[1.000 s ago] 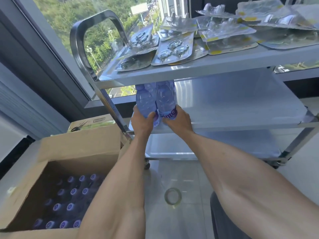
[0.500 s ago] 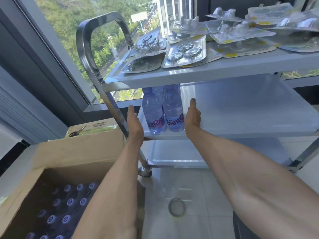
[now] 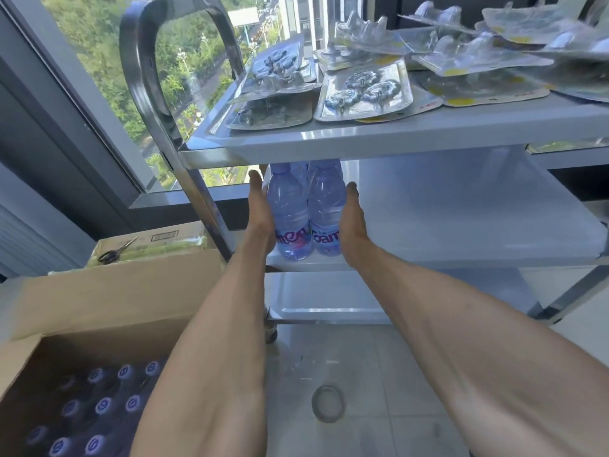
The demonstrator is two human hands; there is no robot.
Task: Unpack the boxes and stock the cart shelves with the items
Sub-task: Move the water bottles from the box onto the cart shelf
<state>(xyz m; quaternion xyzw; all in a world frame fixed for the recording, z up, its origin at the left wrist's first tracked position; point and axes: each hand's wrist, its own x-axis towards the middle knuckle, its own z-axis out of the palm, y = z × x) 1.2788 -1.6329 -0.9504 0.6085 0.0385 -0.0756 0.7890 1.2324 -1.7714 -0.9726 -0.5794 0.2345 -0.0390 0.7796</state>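
Both hands, L [image 3: 260, 216] & R [image 3: 352, 222], flat-fingered, press sides of clear plastic bottles [image 3: 306, 212] on smooth metal cart shelf [image 3: 461, 225].

Bottles [image 3: 304, 212] pale violet, pink-purple labels; cart shelf [image 3: 461, 225] grey; box [image 3: 99, 305] brown.

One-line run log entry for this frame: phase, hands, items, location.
phase: squaring bottles | left hand: flat against bottles | right hand: flat, opposite side | bottles: upright, middle shelf | box: more bottles inside
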